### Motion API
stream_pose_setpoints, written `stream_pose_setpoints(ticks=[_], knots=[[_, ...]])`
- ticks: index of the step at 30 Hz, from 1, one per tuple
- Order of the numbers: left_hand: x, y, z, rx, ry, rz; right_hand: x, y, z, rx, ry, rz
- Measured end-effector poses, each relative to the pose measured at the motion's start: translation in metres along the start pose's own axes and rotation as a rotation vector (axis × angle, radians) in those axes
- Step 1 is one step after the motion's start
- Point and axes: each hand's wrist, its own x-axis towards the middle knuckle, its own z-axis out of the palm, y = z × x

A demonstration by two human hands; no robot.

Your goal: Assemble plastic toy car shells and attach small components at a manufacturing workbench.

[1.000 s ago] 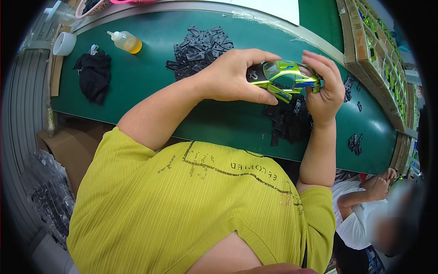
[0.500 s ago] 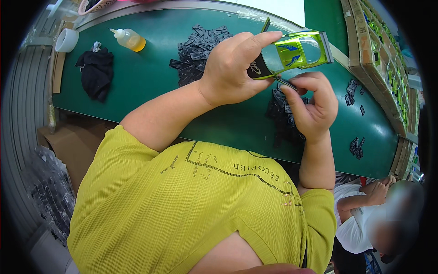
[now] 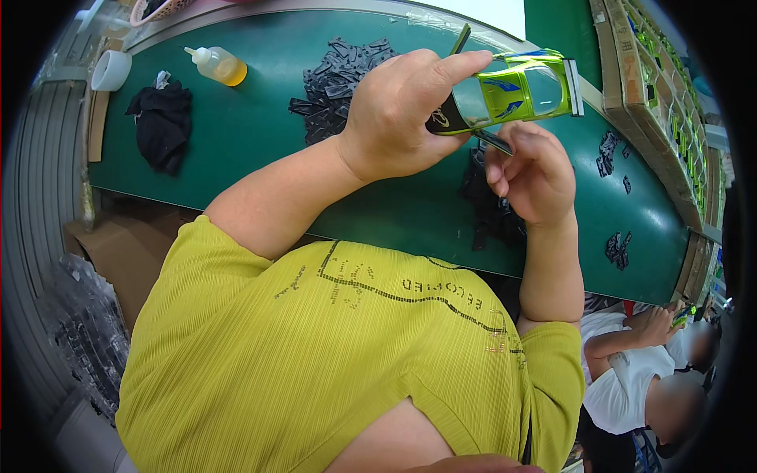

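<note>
My left hand grips a toy car body, bright green with blue markings, a black front end and a rear spoiler. Its rear points right. A narrow door-like part sticks out from the near side, and a similar part from the far side. At the near part's tip is my right hand, fingers curled and thumb slightly off the part. A small dark bit shows below its fingers; what it is cannot be made out. Under that hand lies a heap of small black parts.
A larger black-part pile lies on the green table, left of the car. Further left are a bottle of yellow liquid and a black cloth. Small part clusters and divided cartons stand right. People sit lower right.
My right hand has loosened its pinch on the near door-like part, its thumb and fingers shifting down and away. The car stays in my left hand, almost unmoved.
</note>
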Motion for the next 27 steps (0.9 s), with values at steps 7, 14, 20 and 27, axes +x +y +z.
stream_pose_setpoints(ticks=[7, 14, 20, 27], knots=[[0.001, 0.004, 0.005, -0.013, -0.022, 0.087, -0.001, 0.008, 0.011, 0.167, 0.004, 0.181], [0.002, 0.006, 0.004, 0.01, -0.017, 0.093, -0.001, 0.009, 0.007, 0.135, -0.004, 0.119], [-0.001, 0.009, -0.001, -0.086, -0.054, -0.176, -0.003, -0.002, 0.003, -0.305, 0.16, -0.187], [-0.002, 0.011, -0.002, -0.051, -0.104, -0.268, -0.006, -0.002, 0.011, -0.739, 0.159, -0.562]])
